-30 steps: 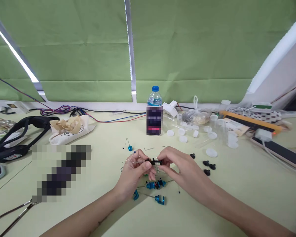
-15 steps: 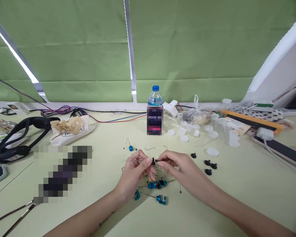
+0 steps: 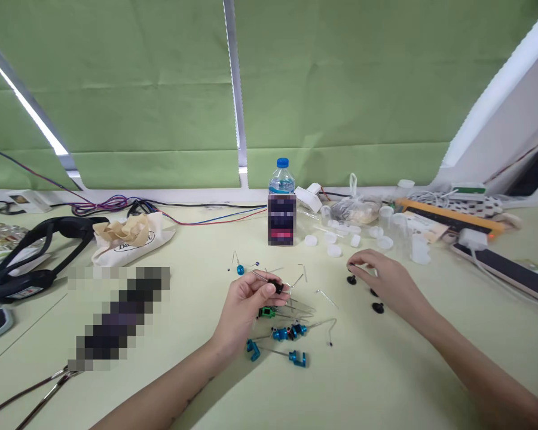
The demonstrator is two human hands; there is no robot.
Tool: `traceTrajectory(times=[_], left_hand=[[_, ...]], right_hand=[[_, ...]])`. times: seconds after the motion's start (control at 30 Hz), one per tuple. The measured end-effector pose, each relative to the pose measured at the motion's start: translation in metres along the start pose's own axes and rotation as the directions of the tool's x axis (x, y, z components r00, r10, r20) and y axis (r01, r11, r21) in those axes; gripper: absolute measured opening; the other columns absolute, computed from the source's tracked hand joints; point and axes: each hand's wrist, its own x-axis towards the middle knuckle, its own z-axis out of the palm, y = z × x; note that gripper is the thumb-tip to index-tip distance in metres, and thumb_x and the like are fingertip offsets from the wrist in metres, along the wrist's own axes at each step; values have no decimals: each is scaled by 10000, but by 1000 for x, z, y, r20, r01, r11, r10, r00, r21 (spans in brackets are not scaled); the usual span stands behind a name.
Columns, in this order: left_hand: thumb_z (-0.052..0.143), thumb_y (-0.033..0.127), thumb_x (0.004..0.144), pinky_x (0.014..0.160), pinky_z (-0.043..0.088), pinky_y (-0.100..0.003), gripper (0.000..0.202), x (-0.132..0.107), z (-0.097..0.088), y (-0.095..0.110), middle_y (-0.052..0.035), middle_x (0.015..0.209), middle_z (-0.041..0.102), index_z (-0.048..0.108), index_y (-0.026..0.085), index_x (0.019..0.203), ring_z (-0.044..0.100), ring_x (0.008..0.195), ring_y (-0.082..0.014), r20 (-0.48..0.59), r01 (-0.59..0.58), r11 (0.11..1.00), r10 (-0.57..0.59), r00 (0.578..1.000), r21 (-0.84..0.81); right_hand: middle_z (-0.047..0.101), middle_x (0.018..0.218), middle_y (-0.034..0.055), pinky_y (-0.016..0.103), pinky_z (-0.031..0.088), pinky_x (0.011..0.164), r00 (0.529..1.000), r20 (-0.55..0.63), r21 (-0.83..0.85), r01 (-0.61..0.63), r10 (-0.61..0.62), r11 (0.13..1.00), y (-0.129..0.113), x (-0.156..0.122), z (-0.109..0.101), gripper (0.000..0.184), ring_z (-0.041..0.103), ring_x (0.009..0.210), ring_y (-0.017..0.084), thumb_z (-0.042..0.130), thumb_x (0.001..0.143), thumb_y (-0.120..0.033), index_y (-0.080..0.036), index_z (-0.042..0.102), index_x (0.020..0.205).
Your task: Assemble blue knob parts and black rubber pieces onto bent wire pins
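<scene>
My left hand [image 3: 246,304] hovers over the middle of the table, pinching a small black part [image 3: 275,285] on a thin wire between thumb and fingers. My right hand [image 3: 383,280] has reached out to the right, its fingers curled down over a small black knob [image 3: 351,279]. Another black knob [image 3: 377,307] lies beside that hand. Below my left hand are blue metal pieces [image 3: 291,331] on thin rods, a green piece [image 3: 266,312], and bent wires [image 3: 325,295].
A water bottle [image 3: 281,206] stands at centre back. White caps and clear vials [image 3: 354,236] lie to its right, then a plastic bag [image 3: 357,209] and a power strip [image 3: 497,257]. A cloth bag [image 3: 125,236], black headset [image 3: 31,257] and cables [image 3: 116,202] are at left.
My right hand let go of the black part and moved right to the black knobs. My left hand kept the part and stayed put. The camera tilted slightly.
</scene>
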Motion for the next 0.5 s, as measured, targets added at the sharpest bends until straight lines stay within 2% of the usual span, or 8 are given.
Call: traceTrajectory(times=[0.1,0.2,0.3,0.37,0.4,0.43,0.5], left_hand=[[595,323,860,746,531,-298,220,0,1,-2,-96,928,683,631,127,952,657,783,-174,40,-28,999,26,999,33],[562,320,879,745,513,-272,225,0,2,-3,-85,922,675,639,138,986,624,753,-148,57,-40,995,35,998,88],[531,331,891,753,502,-275,250,2,-1,-1,-69,929,659,635,161,1042,606,751,-146,87,-64,978,47,995,200],[499,342,902,736,493,-281,270,6,-6,2,-68,931,648,632,180,1072,599,767,-162,111,-116,927,81,990,356],[481,339,908,732,484,-287,271,8,-9,5,-70,938,645,635,191,1075,595,785,-176,127,-160,867,113,985,472],[463,329,914,731,470,-294,266,10,-12,7,-74,950,645,639,202,1069,592,805,-191,147,-209,770,150,978,603],[427,290,923,735,442,-313,259,14,-19,12,-79,963,644,644,213,1042,588,826,-216,197,-263,467,186,963,844]], right_hand=[[680,850,78,357,404,642,1000,8,-119,23,-22,993,22,0,0,222,601,777,249,456,841,-303,-211,622,725],[658,697,74,356,347,582,999,12,-216,39,-37,976,29,0,0,231,566,645,236,444,813,-252,-204,608,657],[665,876,122,402,367,659,997,-39,-276,48,-61,960,22,-2,0,227,565,813,297,422,828,-262,-184,634,811],[633,1017,130,423,385,753,993,-54,-278,87,-106,957,9,-6,2,261,537,931,303,401,866,-277,-170,624,948],[620,1042,120,415,393,790,989,-49,-268,119,-136,956,1,-8,4,268,532,948,285,387,889,-278,-171,615,981],[605,1059,118,411,398,824,982,-34,-243,174,-187,954,-7,-11,7,271,527,971,274,377,908,-272,-167,607,1003],[581,1067,115,408,414,827,966,4,-188,255,-259,948,-23,-18,15,248,520,991,269,385,918,-260,-174,602,1003]])
